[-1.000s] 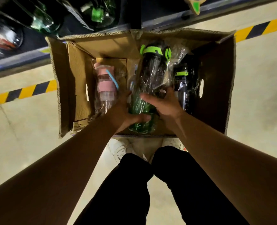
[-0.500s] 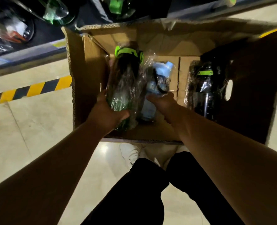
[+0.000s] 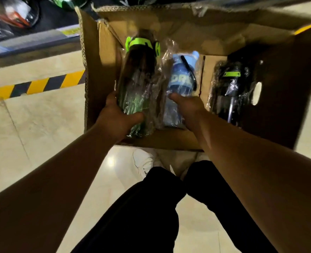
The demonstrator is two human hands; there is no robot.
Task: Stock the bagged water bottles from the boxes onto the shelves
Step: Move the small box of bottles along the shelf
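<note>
Evidently the green-capped bottle [image 3: 138, 88] is the one being taken: it lies bagged in clear plastic along the 9 o'clock wall of the cardboard box [image 3: 224, 33], cap toward 12 o'clock, base toward the person. The left hand [image 3: 118, 119] is wrapped around its lower body, thumb across the front, a grip low enough to tip the bottle up and out past the flap. Just beside it, at 3 o'clock, lies the blue bottle [image 3: 183, 83], also bagged; the right hand [image 3: 187, 106] rests on its lower half, fingers curled over it. Whether that hand has truly closed on the bottle I cannot tell, since its fingers are hidden behind it. A judgement: taking 1 bottle per hand would halve the trips to the shelf.

Further toward 3 o'clock, apart from both hands, a black bottle [image 3: 231, 92] with a green band lies in its own bag against the dark side wall.

Counted, 3 bagged bottles show in the box and 2 hands are in it. Beyond the box at 11 o'clock, the shelf [image 3: 32, 42] already carries bagged goods, too blurred to count. On the floor at 9 o'clock runs 1 yellow-and-black stripe [image 3: 36, 86].
</note>
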